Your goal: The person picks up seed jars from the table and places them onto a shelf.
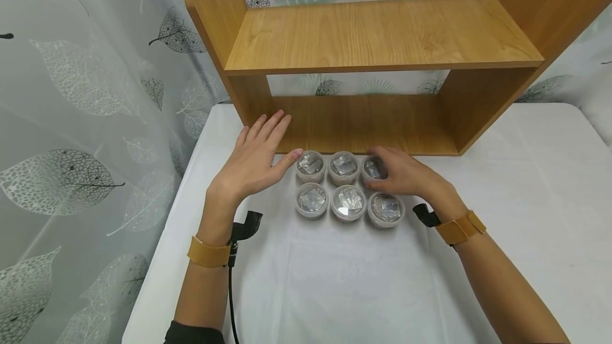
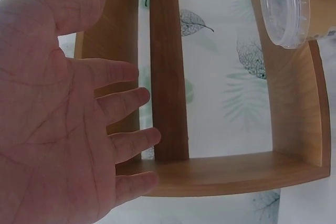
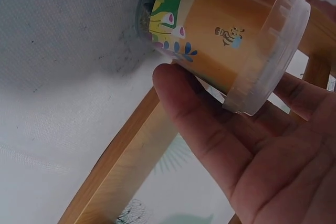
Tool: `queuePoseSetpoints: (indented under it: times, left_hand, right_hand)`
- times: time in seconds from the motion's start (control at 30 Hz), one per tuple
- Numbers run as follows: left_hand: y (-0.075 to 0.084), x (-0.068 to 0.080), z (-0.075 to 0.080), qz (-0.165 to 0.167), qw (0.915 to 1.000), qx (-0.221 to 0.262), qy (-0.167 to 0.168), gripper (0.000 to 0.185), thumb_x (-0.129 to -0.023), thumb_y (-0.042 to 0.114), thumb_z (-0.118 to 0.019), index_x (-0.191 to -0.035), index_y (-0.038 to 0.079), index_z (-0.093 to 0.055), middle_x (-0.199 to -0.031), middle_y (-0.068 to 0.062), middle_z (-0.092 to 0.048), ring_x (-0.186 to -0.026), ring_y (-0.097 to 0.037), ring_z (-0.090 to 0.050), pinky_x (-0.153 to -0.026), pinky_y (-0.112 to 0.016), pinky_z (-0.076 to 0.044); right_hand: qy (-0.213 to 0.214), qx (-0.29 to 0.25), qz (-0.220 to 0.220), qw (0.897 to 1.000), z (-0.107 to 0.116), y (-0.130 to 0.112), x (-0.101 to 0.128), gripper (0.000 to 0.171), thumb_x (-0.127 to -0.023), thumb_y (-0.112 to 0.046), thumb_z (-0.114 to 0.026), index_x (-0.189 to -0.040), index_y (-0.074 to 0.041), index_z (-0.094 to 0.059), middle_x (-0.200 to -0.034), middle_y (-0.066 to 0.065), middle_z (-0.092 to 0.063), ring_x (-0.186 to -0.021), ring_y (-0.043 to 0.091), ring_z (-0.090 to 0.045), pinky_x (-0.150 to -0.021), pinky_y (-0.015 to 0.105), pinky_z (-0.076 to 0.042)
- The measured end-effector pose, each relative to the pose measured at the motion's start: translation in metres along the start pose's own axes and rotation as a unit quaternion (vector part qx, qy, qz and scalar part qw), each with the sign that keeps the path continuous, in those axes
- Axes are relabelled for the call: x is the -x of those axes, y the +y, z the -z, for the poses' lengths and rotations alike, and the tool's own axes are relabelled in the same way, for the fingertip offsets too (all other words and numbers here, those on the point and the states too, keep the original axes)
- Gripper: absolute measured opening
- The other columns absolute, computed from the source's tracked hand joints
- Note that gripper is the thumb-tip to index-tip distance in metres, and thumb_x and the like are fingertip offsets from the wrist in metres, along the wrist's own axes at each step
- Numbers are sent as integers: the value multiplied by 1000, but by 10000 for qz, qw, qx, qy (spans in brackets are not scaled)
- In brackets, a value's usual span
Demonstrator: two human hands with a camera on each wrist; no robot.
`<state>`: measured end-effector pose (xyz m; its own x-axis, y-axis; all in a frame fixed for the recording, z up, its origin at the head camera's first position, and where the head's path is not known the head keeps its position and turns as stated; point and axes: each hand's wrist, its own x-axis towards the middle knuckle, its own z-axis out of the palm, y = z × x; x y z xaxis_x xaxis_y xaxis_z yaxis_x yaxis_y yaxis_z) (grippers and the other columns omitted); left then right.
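Six small lidded jars counted on white tabletop (image 1: pixel 334 280), two rows of three, directly before wooden shelf unit (image 1: pixel 377 36).

Back row: jar at 9 o'clock end (image 1: pixel 309 165), middle jar (image 1: pixel 343 166), jar at 3 o'clock end (image 1: pixel 373 168). Front row: left jar (image 1: pixel 312 200), centre jar (image 1: pixel 348 202), right jar (image 1: pixel 385 209). All with clear lids, crumpled shiny contents visible through them. Neighbouring jars touching or just beside each other.

Right hand (image 1: pixel 406 177) laid over back-row jar at 3 o'clock end, fingers curled round its side; right wrist view shows same jar (image 3: pixel 226 40) gripped, orange contents, bee print and leaf-pattern label, ribbed clear lid against the palm.

Left hand (image 1: pixel 253 161) spread flat and relaxed, fingers straight, holding nothing; positioned at 9 o'clock of the jar group, thumb tip just beside the back-row jar at that end, contact not determinable. Left wrist view: open palm (image 2: pixel 58 124), shelf frame beyond, one jar (image 2: pixel 296 6) at 1 o'clock corner.

Two tan wristbands counted, one per wrist: left (image 1: pixel 208 253), right (image 1: pixel 460 227). Leaf-print curtain (image 1: pixel 71 121) at 9 o'clock and behind shelf unit.
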<state>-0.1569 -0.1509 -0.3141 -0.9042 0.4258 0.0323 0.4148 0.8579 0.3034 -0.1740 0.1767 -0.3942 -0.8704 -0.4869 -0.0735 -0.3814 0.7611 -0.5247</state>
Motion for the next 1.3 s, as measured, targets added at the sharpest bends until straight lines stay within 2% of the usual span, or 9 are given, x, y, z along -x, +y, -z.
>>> queuePoseSetpoints:
  times: [0.5, 0.83, 1.03, 1.3]
  left_hand:
    - [8, -2, 0, -65, 10000, 28, -14, 78, -98, 62, -37, -159, 18, -16, -164, -1, -11, -150, -29, -6, -117, -57, -5]
    - [12, -1, -1, -61, 9999, 77, -27, 79, -98, 63, -38, -160, 19, -16, -164, 0, -11, -150, -29, -6, -116, -58, -5]
    - [12, 0, 3, -119, 9999, 103, 34, 79, -98, 63, -38, -159, 18, -16, -164, 0, -11, -150, -28, -6, -117, -57, -4]
    - [14, 0, 4, -254, 9994, 212, 55, 79, -98, 62, -40, -160, 19, -15, -164, 0, -11, -150, -28, -7, -117, -57, -4]
  right_hand:
    - [-30, 28, -141, 9999, 16, -4, 16, 70, -84, -31, -77, -139, -2, -46, -131, 18, -54, -122, 36, -50, -101, 55, -40]
    - [413, 249, -214, 9986, 53, -27, 39, 62, -82, -32, -79, -133, -10, -51, -124, 12, -57, -113, 29, -54, -94, 50, -45]
    - [497, 328, -206, 9980, 84, -45, 53, 59, -82, -31, -79, -131, -13, -51, -117, 6, -58, -105, 24, -55, -86, 45, -50]
    - [587, 409, -156, 9973, 114, -63, 69, 62, -82, -35, -79, -133, -14, -50, -116, 5, -58, -103, 24, -55, -80, 46, -52]
